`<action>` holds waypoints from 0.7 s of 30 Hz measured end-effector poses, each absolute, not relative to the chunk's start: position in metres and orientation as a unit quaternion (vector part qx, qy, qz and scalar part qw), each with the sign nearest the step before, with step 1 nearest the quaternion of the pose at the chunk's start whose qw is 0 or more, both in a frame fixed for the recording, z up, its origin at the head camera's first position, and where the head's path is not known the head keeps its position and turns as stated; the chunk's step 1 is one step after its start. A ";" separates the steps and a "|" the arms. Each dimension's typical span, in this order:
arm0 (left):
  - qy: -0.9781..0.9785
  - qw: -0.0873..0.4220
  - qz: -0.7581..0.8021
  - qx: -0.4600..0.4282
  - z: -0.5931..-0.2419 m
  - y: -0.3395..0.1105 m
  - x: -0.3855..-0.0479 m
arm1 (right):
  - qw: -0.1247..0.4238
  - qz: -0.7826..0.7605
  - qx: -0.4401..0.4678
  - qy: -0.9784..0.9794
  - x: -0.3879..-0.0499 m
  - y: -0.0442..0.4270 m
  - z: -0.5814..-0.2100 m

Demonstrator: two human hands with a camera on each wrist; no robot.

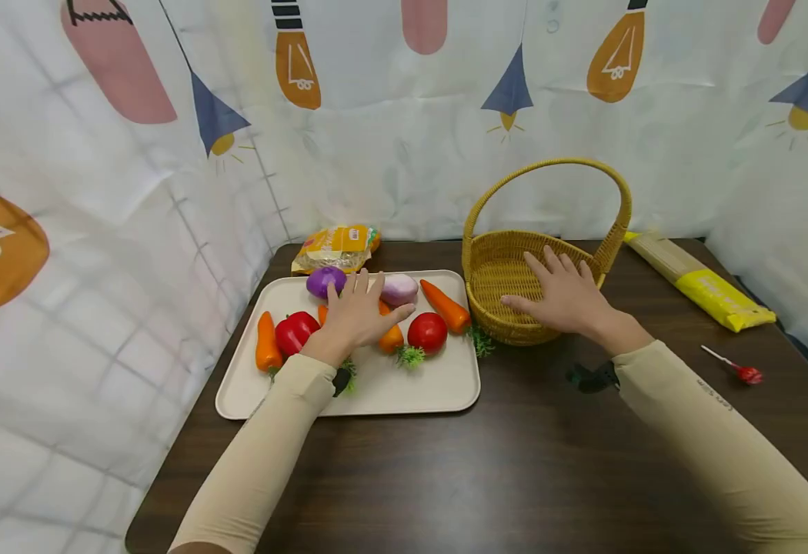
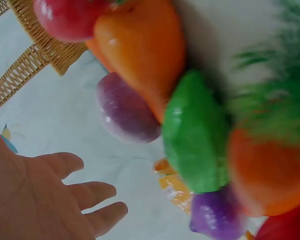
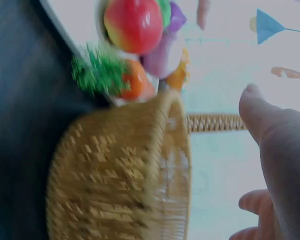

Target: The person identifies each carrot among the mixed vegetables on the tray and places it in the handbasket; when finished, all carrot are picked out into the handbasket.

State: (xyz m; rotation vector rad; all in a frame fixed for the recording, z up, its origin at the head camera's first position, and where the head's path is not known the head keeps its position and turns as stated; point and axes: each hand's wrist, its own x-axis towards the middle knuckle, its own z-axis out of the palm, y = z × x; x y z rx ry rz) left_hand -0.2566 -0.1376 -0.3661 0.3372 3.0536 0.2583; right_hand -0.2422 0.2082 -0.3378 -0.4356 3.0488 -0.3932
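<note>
My left hand (image 1: 357, 317) is spread over the beige tray (image 1: 404, 392), fingers straight, holding nothing. Around it on the tray lie a red bell pepper (image 1: 296, 332), orange carrots (image 1: 445, 306) with green tops, a red round fruit or vegetable (image 1: 428, 333), a purple one (image 1: 325, 282) and a pale purple one (image 1: 399, 289). A green vegetable (image 2: 196, 132) shows in the left wrist view; from the head it is hidden behind my hand. My right hand (image 1: 570, 296), fingers apart, is in front of the wicker basket (image 1: 508, 332) and grips nothing; whether it touches the rim, I cannot tell.
Behind the tray sits a yellow food packet (image 1: 338, 248). A long yellow packet of noodles (image 1: 705, 283) lies right of the basket, with a red lollipop (image 1: 749, 374) nearer me. The basket's tall handle (image 1: 549, 163) arches up. Printed curtains (image 1: 390, 169) enclose the dark table (image 1: 459, 477).
</note>
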 end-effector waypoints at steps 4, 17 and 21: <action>0.991 0.014 0.089 0.102 -0.372 -0.149 -0.247 | -0.012 -0.151 -0.143 0.978 -0.233 0.199 -0.352; 0.956 -0.170 0.239 0.024 -0.359 -0.217 -0.226 | -0.252 -0.264 -0.199 0.909 -0.196 0.158 -0.380; 0.941 -0.166 0.290 -0.048 -0.355 -0.246 -0.224 | -0.279 -0.307 -0.208 0.886 -0.187 0.146 -0.391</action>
